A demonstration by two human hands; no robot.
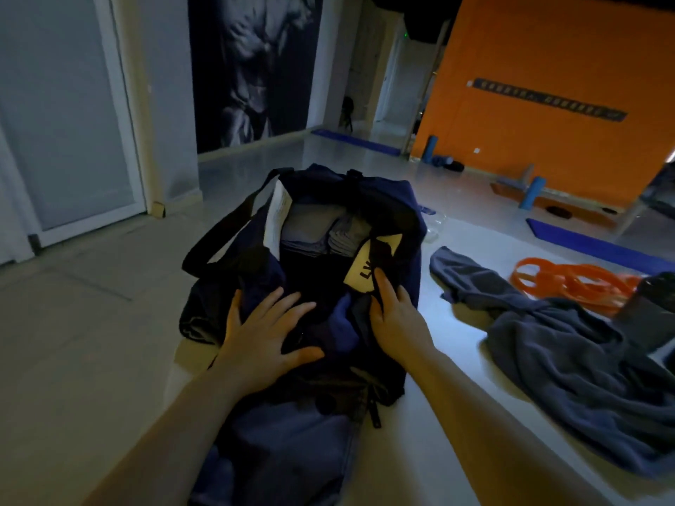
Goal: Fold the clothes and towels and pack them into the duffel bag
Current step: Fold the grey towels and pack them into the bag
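Note:
A dark navy duffel bag (394, 199) lies open on the floor in front of me. Folded grey cloth (317, 228) fills its far half, and a dark folded garment (314, 272) lies nearer. My left hand (266, 334) presses flat on the dark cloth at the bag's near left side, fingers spread. My right hand (396, 315) grips the bag's right edge beside a yellow tag (369, 264) with black letters. A crumpled grey-blue garment (569, 363) lies loose on the floor to the right.
Orange resistance bands (569, 283) and a dark object (650, 312) lie right of the loose garment. Blue mats (599, 246) and blue foam rollers (531, 193) sit further back by the orange wall. A white door (69, 115) stands at the left.

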